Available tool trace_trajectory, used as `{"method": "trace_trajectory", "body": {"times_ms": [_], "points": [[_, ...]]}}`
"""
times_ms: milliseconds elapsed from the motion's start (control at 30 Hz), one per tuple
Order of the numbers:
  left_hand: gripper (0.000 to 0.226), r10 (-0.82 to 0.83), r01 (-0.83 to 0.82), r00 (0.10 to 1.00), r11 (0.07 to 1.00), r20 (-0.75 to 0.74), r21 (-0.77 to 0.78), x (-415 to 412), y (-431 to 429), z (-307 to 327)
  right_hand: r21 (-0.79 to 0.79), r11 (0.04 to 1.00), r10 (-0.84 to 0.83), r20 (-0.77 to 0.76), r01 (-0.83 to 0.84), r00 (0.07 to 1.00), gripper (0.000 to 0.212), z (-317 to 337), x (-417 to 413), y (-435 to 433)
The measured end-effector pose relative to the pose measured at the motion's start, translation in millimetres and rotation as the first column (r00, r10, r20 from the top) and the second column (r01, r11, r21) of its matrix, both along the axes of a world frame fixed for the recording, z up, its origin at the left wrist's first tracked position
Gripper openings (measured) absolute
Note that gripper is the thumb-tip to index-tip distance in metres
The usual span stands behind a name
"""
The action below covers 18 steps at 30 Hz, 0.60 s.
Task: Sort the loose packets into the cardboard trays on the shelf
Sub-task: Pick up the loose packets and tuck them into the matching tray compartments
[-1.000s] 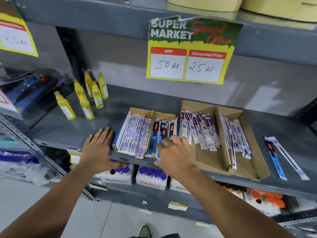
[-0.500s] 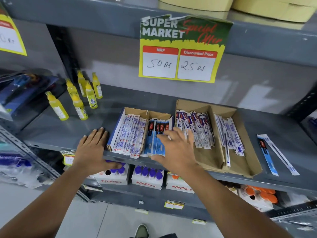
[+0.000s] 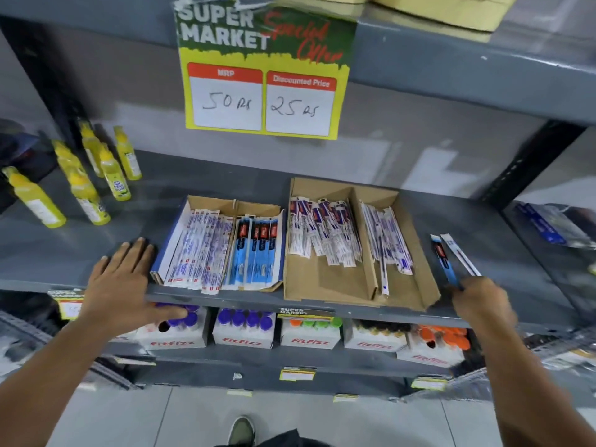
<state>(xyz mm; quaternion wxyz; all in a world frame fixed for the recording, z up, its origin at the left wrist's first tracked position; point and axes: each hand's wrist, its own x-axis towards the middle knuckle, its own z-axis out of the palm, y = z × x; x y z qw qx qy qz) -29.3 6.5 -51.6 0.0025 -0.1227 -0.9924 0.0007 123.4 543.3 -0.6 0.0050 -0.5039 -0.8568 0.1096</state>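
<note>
Two cardboard trays stand on the grey shelf. The left tray [image 3: 206, 201] holds white-and-purple packets [image 3: 196, 250] and blue packets [image 3: 254, 253]. The right tray [image 3: 322, 285] has white packets [image 3: 322, 230] in its left compartment and thinner ones [image 3: 387, 240] in its right. A loose blue packet [image 3: 443, 259] and a loose white packet [image 3: 459, 253] lie on the shelf to the right of the trays. My right hand [image 3: 480, 301] covers their near ends, blurred. My left hand [image 3: 122, 285] lies flat on the shelf beside the left tray, fingers spread.
Several yellow bottles [image 3: 80, 182] stand at the shelf's back left. A price sign [image 3: 264, 75] hangs from the shelf above. Fitfizz boxes [image 3: 245, 333] with coloured caps fill the shelf below. A black upright [image 3: 529, 156] bounds the shelf on the right.
My right hand has left the blue packets in the left tray and swung right to the near ends of the two loose packets. My left hand stays flat on the shelf.
</note>
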Motion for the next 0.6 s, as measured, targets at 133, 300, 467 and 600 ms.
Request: {"method": "trace_trajectory", "body": {"times_ms": [133, 300, 467, 600], "points": [[0.149, 0.003, -0.003, 1.0, 1.0, 0.012, -0.004, 0, 1, 2, 0.039, 0.997, -0.053, -0.211, 0.063, 0.976, 0.023, 13, -1, -7], [0.151, 0.023, -0.023, 0.999, 1.0, 0.028, -0.011, 2, 1, 3, 0.197, 0.928, 0.366, -0.65, -0.317, 0.666, 0.015, 54, -18, -68], [0.148, 0.029, -0.028, 0.999, 0.999, 0.038, -0.026, 1, 1, 4, 0.599, 0.544, 0.831, -0.483, -0.587, 0.278, 0.01, 62, -51, -148], [0.147, 0.026, -0.026, 0.999, 1.0, 0.033, -0.018, 2, 3, 5, 0.657, 0.352, 0.917, -0.384, -0.666, 0.106, 0.012, 45, -66, -187]]}}
